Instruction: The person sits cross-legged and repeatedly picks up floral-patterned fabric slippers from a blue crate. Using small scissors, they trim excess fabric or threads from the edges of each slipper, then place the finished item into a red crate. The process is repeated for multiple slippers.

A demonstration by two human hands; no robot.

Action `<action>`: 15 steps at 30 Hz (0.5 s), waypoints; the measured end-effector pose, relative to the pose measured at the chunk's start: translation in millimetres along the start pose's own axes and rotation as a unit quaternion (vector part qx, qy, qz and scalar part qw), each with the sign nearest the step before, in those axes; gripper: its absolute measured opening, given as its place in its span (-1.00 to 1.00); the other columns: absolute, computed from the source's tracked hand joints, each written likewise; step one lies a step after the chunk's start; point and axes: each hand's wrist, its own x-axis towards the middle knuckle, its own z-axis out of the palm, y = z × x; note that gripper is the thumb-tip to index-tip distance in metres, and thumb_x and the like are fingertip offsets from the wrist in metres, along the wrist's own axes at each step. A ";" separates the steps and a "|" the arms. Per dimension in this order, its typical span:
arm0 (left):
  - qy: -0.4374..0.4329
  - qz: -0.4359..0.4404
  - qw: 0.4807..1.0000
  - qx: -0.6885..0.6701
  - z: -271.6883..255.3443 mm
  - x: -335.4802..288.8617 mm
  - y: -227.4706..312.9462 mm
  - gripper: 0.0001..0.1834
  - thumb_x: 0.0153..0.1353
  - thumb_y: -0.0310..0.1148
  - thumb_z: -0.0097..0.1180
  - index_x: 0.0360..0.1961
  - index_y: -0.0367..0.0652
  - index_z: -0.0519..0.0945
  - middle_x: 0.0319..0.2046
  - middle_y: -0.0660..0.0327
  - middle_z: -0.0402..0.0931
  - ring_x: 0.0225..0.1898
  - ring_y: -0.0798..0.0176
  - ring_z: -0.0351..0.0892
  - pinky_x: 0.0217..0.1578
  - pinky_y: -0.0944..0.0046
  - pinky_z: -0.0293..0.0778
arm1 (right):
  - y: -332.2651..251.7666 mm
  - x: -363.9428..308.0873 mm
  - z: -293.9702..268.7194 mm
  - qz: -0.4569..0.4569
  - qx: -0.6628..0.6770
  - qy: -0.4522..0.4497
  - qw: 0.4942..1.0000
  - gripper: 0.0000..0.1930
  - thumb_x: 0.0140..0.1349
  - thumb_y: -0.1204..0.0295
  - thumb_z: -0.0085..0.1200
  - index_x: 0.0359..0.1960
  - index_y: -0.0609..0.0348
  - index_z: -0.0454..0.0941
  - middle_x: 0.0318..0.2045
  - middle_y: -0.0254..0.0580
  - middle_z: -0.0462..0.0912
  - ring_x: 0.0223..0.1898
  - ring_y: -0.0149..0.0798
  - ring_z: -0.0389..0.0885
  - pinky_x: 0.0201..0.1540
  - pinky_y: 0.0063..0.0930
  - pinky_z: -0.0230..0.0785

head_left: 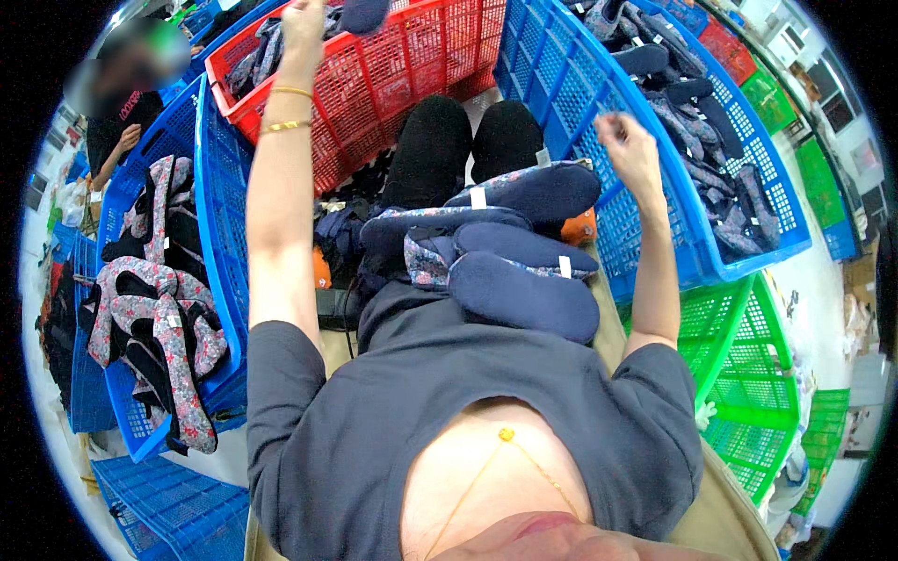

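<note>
My left hand [304, 28] is stretched out over the far red crate and partly cut off by the upper edge of the picture. Its fingers are closed on a navy-soled slipper [363, 15] hanging just right of it. My right hand [629, 154] is raised beside the blue crate on the right, its fingers curled together and slightly blurred; what they hold, if anything, is too small to make out. Across my lap lie several slippers [524, 297] with navy soles, patterned fabric and small white tags. They overlap, most with soles facing up.
The red crate [412, 61] stands ahead with patterned slippers inside. A blue crate [589, 93] of navy slippers is at my right, another blue crate [215, 206] of floral pieces at my left. Green crates [739, 374] stand lower right. Another person [126, 103] is at far left.
</note>
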 end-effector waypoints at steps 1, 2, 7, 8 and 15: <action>0.143 -0.076 0.987 0.012 50.1 -9.8 21.8 -0.50 0.28 -0.26 0.11 0.15 -0.30 0.34 -0.15 0.07 0.52 -0.12 0.20 0.51 -0.06 0.28 0.47 | -1.5 -6.7 -9.0 0.112 -0.018 -0.100 0.988 -0.58 0.19 0.10 0.18 -0.33 0.33 0.59 -0.55 -0.18 0.62 -0.59 -0.42 0.55 -0.60 -0.52 0.36; 0.112 0.016 0.987 0.115 72.8 -20.7 14.0 -0.55 0.28 -0.26 0.10 0.11 -0.29 0.36 -0.17 0.09 0.52 -0.13 0.21 0.51 -0.07 0.29 0.48 | -5.4 -13.7 -16.8 0.222 -0.032 -0.198 0.954 -0.50 0.10 0.00 0.24 -0.39 0.32 0.58 -0.58 -0.15 0.61 -0.49 -0.32 0.65 -0.54 -0.42 0.43; -0.230 0.255 0.865 0.366 109.1 -104.4 -8.2 -0.63 0.30 -0.28 0.11 0.06 -0.27 0.50 0.01 0.23 0.50 0.02 0.33 0.46 0.05 0.35 0.38 | 42.3 -32.3 6.6 0.196 0.131 -0.308 0.922 -0.47 -0.06 0.21 0.43 -0.14 0.35 0.59 -0.34 -0.25 0.62 -0.44 -0.43 0.52 -0.48 -0.54 0.35; -0.292 0.193 0.854 0.385 105.2 -134.9 -12.6 -0.64 0.31 -0.30 0.10 0.05 -0.29 0.50 0.01 0.23 0.48 0.05 0.34 0.43 0.08 0.34 0.37 | 34.1 -35.2 2.9 0.198 0.160 -0.269 0.929 -0.54 -0.03 0.26 0.42 -0.17 0.33 0.60 -0.34 -0.28 0.61 -0.37 -0.44 0.50 -0.32 -0.56 0.34; -0.412 -0.177 0.843 0.297 73.5 -218.3 -41.4 -0.30 0.21 -0.25 0.23 0.31 -0.24 0.24 0.22 -0.05 0.32 0.26 0.11 0.30 0.20 0.20 0.33 | -17.6 -7.0 -6.0 0.156 0.388 -0.049 0.907 -0.73 0.17 0.41 0.27 -0.15 0.28 0.57 -0.31 -0.34 0.65 -0.28 -0.51 0.57 -0.17 -0.64 0.40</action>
